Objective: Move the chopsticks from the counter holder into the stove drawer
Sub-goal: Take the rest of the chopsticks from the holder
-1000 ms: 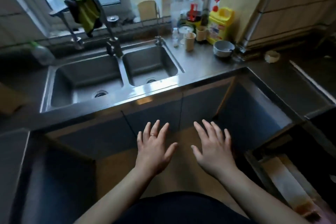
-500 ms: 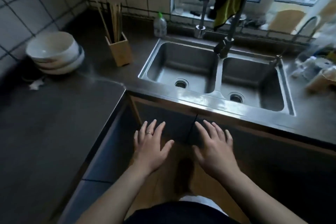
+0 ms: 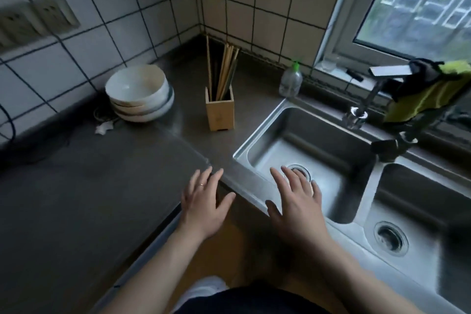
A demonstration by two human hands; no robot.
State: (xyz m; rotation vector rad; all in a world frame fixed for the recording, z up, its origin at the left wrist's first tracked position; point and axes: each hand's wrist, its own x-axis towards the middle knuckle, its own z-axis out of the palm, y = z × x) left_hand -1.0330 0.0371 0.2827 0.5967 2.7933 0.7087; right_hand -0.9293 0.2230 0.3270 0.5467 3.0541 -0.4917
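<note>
Both hands have moved up near the counter, left hand (image 3: 206,201) and right hand (image 3: 295,201) flat and empty, chopsticks (image 3: 224,71) still in their holder (image 3: 220,112).

Chopsticks (image 3: 221,69) upright in holder (image 3: 220,112), on counter (image 3: 89,186) near back corner. Bowl stack (image 3: 140,94) left of holder. Sink (image 3: 318,145) right of holder; bottle (image 3: 290,81) behind sink. Small scrap (image 3: 103,128), possibly paper, before bowl stack.

Pale wooden chopsticks (image 3: 225,69) stand bundled in a square light-wood holder (image 3: 221,113), tips fanning slightly, with one stick apart at the left. The holder sits upright near the bench's (image 3: 89,186) back corner.
</note>
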